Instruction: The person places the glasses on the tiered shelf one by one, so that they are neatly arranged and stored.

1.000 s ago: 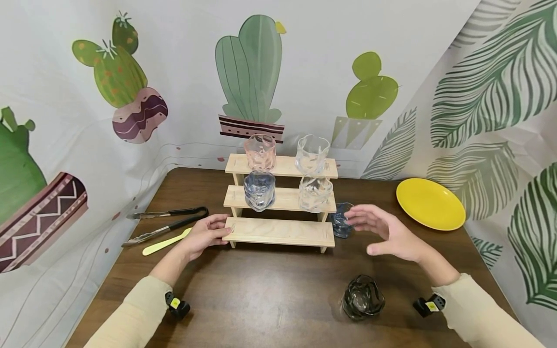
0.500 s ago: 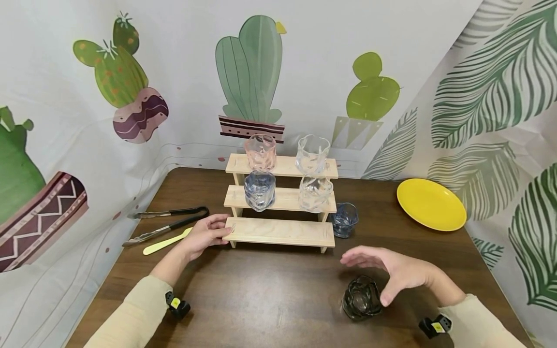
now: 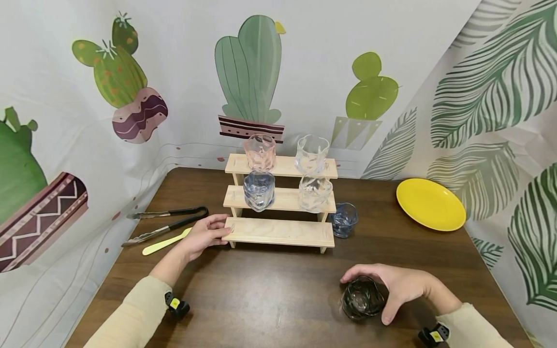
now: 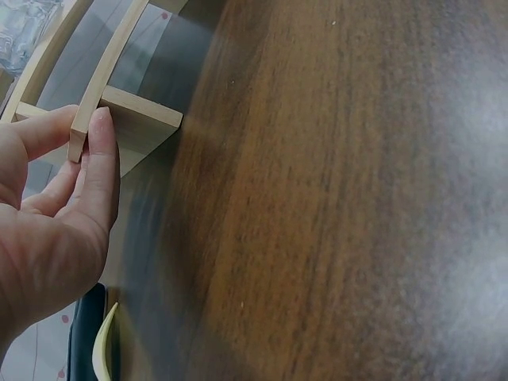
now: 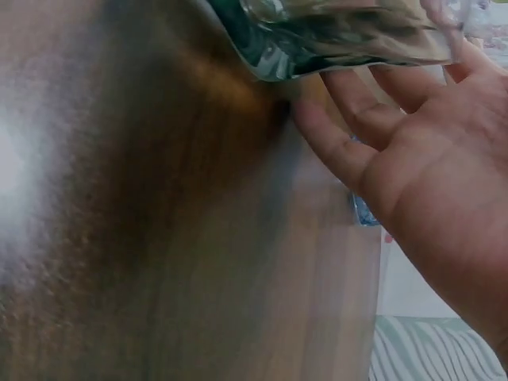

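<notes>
My left hand (image 3: 203, 238) pinches the left end of the lowest step of a three-tier wooden stand (image 3: 278, 231). The left wrist view shows the thumb and fingers on either side of the stand's board (image 4: 97, 87). At the lower right, my right hand (image 3: 402, 284) arches around a dark grey glass (image 3: 362, 300) standing on the table. Its fingers lie along the glass's far side, and the thumb is spread apart at the right. In the right wrist view the fingers are partly hidden behind the glass (image 5: 349, 36); firm contact cannot be made out.
On the stand's upper tiers are a pink glass (image 3: 260, 153), a blue glass (image 3: 259, 191) and two clear glasses (image 3: 312, 154). Another blue glass (image 3: 344, 220) stands by its right side. Tongs (image 3: 174, 224) and a yellow utensil (image 3: 165, 242) lie left; a yellow plate (image 3: 431, 204) sits right.
My right hand has left the blue glass beside the stand, come toward the front edge and lowered around the dark grey glass. The left hand and the stand have stayed put.
</notes>
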Available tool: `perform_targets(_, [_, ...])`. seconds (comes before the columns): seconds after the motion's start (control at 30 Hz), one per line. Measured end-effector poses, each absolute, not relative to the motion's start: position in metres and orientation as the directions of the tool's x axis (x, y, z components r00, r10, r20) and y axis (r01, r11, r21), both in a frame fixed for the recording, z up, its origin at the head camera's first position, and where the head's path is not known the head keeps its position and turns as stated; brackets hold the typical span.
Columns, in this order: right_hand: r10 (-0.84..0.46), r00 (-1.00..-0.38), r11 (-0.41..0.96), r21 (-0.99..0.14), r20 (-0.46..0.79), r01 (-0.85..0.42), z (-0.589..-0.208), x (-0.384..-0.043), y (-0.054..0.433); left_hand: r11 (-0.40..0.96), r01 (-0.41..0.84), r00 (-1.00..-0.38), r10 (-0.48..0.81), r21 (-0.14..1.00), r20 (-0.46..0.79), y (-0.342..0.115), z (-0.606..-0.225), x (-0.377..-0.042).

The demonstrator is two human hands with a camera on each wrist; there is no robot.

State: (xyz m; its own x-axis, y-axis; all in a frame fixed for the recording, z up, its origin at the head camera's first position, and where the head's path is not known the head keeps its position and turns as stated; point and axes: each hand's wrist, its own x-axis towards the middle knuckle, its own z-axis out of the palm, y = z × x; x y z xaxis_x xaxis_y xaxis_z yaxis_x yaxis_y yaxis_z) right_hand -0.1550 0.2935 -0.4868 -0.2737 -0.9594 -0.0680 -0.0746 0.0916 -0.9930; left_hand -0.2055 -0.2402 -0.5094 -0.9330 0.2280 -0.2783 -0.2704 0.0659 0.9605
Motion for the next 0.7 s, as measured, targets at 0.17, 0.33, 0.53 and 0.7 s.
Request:
perform_targets(0.17, [-0.951, -0.279, 0.146, -0.989, -0.131, -0.035, -0.493, -0.153, 0.293, 0.072, -0.269, -0.933, 0.227, 0.961, -0.278, -0.240, -0.510, -0.206])
perform_targets(0.33, [-0.956, -0.271, 0.123, -0.992, -0.111, -0.028, -0.495, -0.153, 0.293, 0.073, -0.270, -0.933, 0.226, 0.960, -0.280, -0.241, -0.510, -0.206])
perform_targets(0.53, [-0.965, -0.262, 0.051, -0.994, -0.025, -0.093, -0.502, -0.155, 0.295, 0.066, -0.275, -0.932, 0.226, 0.959, -0.283, -0.240, -0.510, -0.206])
perform_targets(0.7, [-0.960, -0.278, 0.022, -0.990, 0.018, -0.138, -0.508, -0.156, 0.298, 0.067, -0.275, -0.932, 0.228, 0.959, -0.283, -0.241, -0.510, -0.206])
